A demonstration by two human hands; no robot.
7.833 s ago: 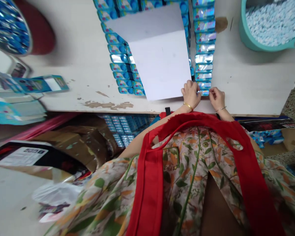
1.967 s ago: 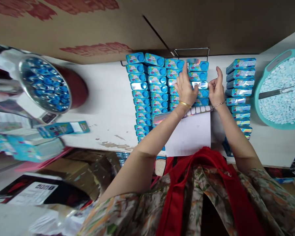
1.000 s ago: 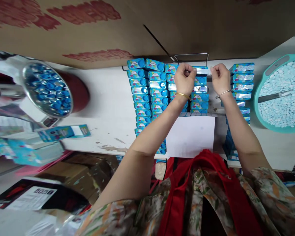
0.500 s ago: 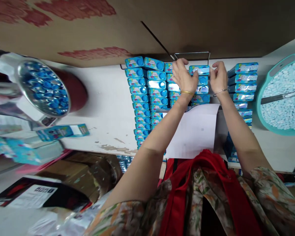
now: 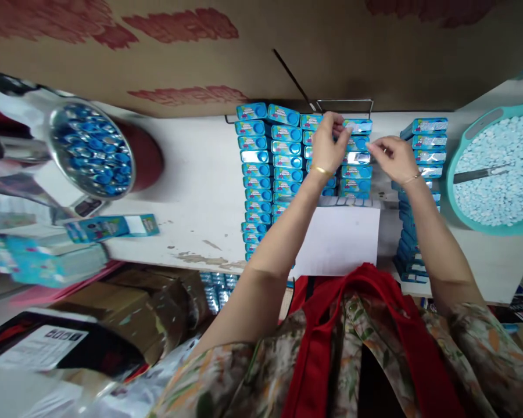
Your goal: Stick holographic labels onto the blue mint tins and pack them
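Rows of small blue tins [image 5: 265, 168] lie packed side by side on a white table [image 5: 192, 186]. My left hand [image 5: 328, 148] reaches over the far end of the rows with its fingers curled and pinched at a tin [image 5: 358, 126] in the last row. My right hand [image 5: 394, 158] hovers just right of that column, fingers bent and pinched near a silvery tin [image 5: 357, 157]. What the right fingers grip, if anything, is too small to make out. A white sheet of paper [image 5: 337, 241] covers the near tins.
A second stack of blue tins [image 5: 422, 145] runs along the right. A teal tub of pale blue tablets [image 5: 492, 174] with a scoop sits far right. A metal bowl of blue pieces [image 5: 91, 151] stands left. A cardboard wall [image 5: 200, 52] backs the table. Boxes lie below the table edge.
Both hands stayed at the far end of the rows. The right hand dropped slightly nearer and rightward, and the left hand's fingers closed into a pinch at the far tin.
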